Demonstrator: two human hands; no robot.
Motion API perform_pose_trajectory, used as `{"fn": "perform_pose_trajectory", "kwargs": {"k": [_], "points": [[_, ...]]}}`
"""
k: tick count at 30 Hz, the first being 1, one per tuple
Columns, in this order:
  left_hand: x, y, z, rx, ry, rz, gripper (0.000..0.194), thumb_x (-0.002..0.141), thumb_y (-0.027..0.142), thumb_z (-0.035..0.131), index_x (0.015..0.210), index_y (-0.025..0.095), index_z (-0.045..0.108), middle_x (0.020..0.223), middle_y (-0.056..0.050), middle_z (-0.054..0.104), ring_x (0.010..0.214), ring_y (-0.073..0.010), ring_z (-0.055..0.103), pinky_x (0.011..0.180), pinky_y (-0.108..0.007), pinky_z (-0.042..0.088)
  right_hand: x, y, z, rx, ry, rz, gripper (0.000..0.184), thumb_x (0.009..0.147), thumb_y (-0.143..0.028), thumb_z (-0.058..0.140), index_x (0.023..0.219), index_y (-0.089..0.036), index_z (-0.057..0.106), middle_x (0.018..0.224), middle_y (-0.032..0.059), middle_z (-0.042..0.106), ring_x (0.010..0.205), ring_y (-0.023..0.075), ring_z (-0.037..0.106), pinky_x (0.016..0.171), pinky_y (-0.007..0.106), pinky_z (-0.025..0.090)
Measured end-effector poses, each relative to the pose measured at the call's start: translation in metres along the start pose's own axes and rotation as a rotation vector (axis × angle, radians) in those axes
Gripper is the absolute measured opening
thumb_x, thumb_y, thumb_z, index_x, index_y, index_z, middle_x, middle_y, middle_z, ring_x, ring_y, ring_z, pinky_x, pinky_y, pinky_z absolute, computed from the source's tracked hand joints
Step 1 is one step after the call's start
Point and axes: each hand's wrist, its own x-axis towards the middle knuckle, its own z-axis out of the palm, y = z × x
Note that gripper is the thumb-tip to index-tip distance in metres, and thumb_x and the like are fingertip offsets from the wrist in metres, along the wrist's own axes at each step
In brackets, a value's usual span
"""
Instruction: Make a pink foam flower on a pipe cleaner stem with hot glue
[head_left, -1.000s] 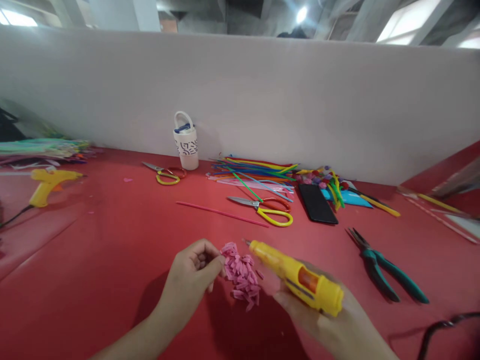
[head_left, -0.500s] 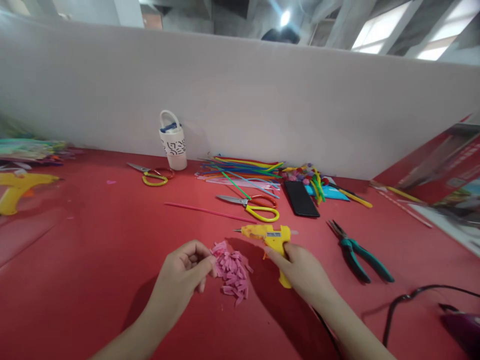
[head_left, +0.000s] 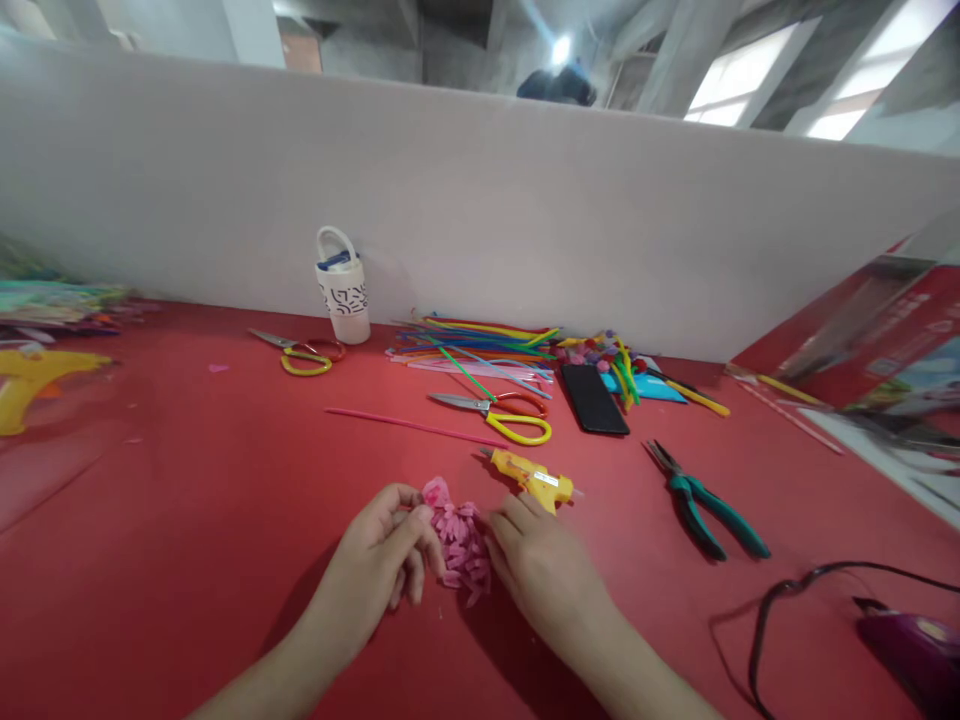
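A small bundle of pink fringed strips (head_left: pixel 463 548) lies between my two hands, low over the red table. My left hand (head_left: pixel 391 545) pinches its left edge between thumb and fingers. At the bundle's right side is my right hand (head_left: pixel 529 550), fingers curled in; its fingertips meet the strips and are partly hidden. Just beyond the right hand, a yellow glue gun (head_left: pixel 536 478) lies on its side, nozzle pointing left. A pink pipe cleaner (head_left: pixel 412 425) and scissors with red and yellow handles (head_left: pixel 517 418) lie farther back.
Green-handled pliers (head_left: pixel 705 505) and a black cable (head_left: pixel 765 610) lie right, with a phone (head_left: pixel 595 398) behind. Pipe cleaners (head_left: pixel 480 345), a white tumbler (head_left: pixel 347 300) and more scissors (head_left: pixel 304 357) line the white partition (head_left: pixel 450 200). Another glue gun (head_left: pixel 37 380) lies far left.
My right hand has let go of the glue gun, which now lies on the table, and has moved left to the pink bundle. My left hand still pinches the bundle.
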Motion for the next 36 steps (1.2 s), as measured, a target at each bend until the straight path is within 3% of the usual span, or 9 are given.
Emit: {"fn": "perform_pose_trajectory", "kwargs": {"k": [6, 10, 13, 17, 23, 30, 36], "points": [[-0.005, 0.005, 0.001, -0.086, -0.034, -0.021, 0.012, 0.084, 0.029, 0.044, 0.079, 0.018, 0.046, 0.062, 0.002, 0.062, 0.045, -0.0064, 0.046, 0.04, -0.016, 0.032, 0.0, -0.002, 0.013, 0.223, 0.017, 0.081, 0.024, 0.07, 0.005, 0.047, 0.06, -0.015, 0.056, 0.067, 0.0101, 0.06, 0.069, 0.0235, 0.054, 0.062, 0.034, 0.038], [-0.007, 0.002, 0.004, -0.177, 0.003, -0.1, 0.012, 0.085, 0.029, 0.045, 0.08, 0.019, 0.046, 0.057, 0.007, 0.052, 0.042, -0.0044, 0.036, 0.04, -0.016, 0.024, -0.002, -0.003, -0.001, 0.521, 0.062, 0.211, 0.017, 0.073, -0.005, 0.046, 0.063, -0.018, 0.05, 0.062, 0.0045, 0.058, 0.06, 0.0187, 0.054, 0.057, 0.03, 0.039], [-0.009, 0.0, 0.007, -0.305, -0.034, -0.132, 0.015, 0.084, 0.029, 0.049, 0.074, 0.019, 0.044, 0.052, 0.009, 0.041, 0.042, -0.0042, 0.028, 0.04, -0.017, 0.017, -0.005, -0.01, -0.014, 0.833, 0.03, 0.283, 0.009, 0.078, -0.016, 0.045, 0.07, -0.02, 0.047, 0.059, -0.0003, 0.058, 0.053, 0.0142, 0.055, 0.051, 0.025, 0.042], [-0.013, 0.0, 0.011, -0.442, -0.096, -0.148, 0.018, 0.081, 0.025, 0.054, 0.067, 0.017, 0.046, 0.057, 0.007, 0.042, 0.047, -0.0048, 0.028, 0.043, -0.017, 0.022, -0.009, -0.021, -0.02, 1.209, -0.007, 0.336, 0.011, 0.08, -0.027, 0.049, 0.072, -0.02, 0.046, 0.058, -0.0026, 0.057, 0.052, 0.0109, 0.054, 0.053, 0.023, 0.045], [-0.014, -0.002, 0.016, -0.481, -0.121, -0.098, 0.009, 0.071, 0.017, 0.066, 0.072, 0.013, 0.059, 0.063, 0.005, 0.048, 0.05, -0.0052, 0.028, 0.048, -0.016, 0.028, -0.01, -0.03, -0.011, 1.569, 0.044, 0.449, 0.013, 0.073, -0.025, 0.063, 0.068, -0.017, 0.055, 0.056, -0.0059, 0.05, 0.054, 0.0076, 0.045, 0.055, 0.019, 0.039], [-0.014, -0.004, 0.018, -0.362, -0.042, -0.081, 0.015, 0.068, 0.022, 0.069, 0.064, 0.014, 0.057, 0.053, 0.007, 0.041, 0.046, -0.0052, 0.023, 0.043, -0.016, 0.022, -0.01, -0.033, -0.012, 1.596, 0.053, 0.456, 0.015, 0.075, -0.029, 0.065, 0.071, -0.017, 0.057, 0.063, -0.0036, 0.056, 0.059, 0.0099, 0.051, 0.059, 0.022, 0.042], [-0.012, -0.004, 0.016, -0.234, -0.016, -0.095, 0.017, 0.065, 0.026, 0.07, 0.063, 0.015, 0.057, 0.062, 0.003, 0.049, 0.061, -0.0111, 0.043, 0.061, -0.022, 0.038, -0.011, -0.036, -0.011, 1.524, 0.035, 0.478, 0.014, 0.073, -0.028, 0.066, 0.07, -0.016, 0.06, 0.064, -0.0021, 0.06, 0.061, 0.0108, 0.053, 0.061, 0.023, 0.042]]}}
